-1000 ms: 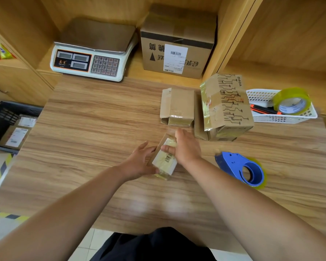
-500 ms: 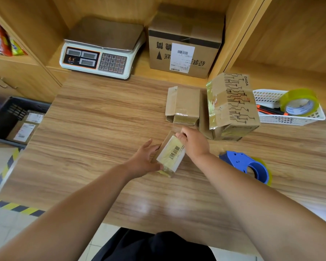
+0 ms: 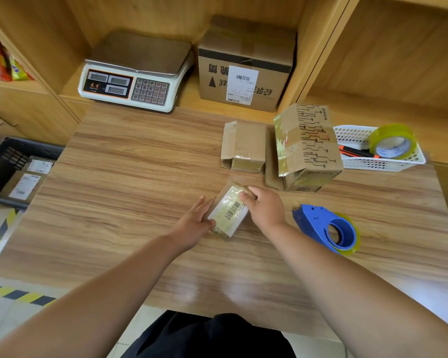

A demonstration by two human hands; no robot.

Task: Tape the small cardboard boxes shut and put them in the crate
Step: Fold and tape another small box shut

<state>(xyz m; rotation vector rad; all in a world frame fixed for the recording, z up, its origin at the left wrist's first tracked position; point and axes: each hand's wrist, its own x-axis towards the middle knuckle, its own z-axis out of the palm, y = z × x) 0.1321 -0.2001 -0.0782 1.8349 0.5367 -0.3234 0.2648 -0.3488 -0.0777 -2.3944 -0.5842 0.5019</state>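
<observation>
A small cardboard box [image 3: 229,211] with a barcode label under glossy tape lies on the wooden table [image 3: 130,182]. My left hand [image 3: 195,223] holds its left side, thumb at the near corner and fingers straight along the edge. My right hand [image 3: 264,208] grips the box's far right end, fingertips curled on top. Two more boxes stand behind it: a plain one [image 3: 243,147] and a larger printed one [image 3: 308,148]. The dark crate [image 3: 3,161] sits on the floor at the left with labelled boxes in it.
A blue tape dispenser [image 3: 326,228] lies just right of my right hand. A white basket [image 3: 383,164] at the back right holds a tape roll [image 3: 392,142] and a cutter. A scale [image 3: 135,73] and a big carton [image 3: 246,65] stand on the shelf behind.
My right hand slid from the top of the small box to its far right end. The box stays on the table between both hands, and the view shifted a little.
</observation>
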